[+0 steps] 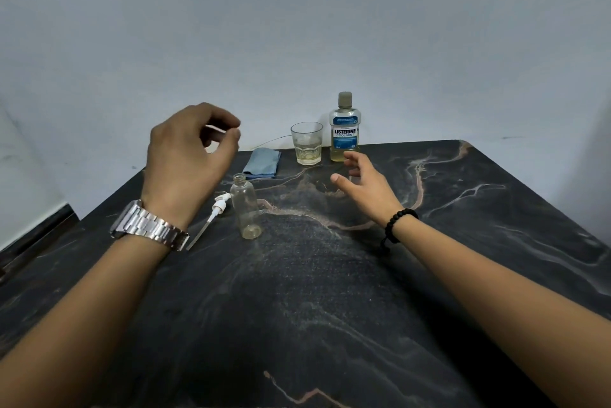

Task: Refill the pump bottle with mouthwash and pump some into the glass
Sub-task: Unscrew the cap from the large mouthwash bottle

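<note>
Uncapped pump bottle point(246, 207) upright, mouth up

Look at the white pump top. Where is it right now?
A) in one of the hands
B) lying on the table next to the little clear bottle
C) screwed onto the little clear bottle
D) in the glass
B: the white pump top lies flat on the table, just left of the little clear bottle, whose neck is open; neither the left hand nor the right hand holds anything.

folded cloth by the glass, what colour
Light blue; the cloth shows in the head view.
</note>
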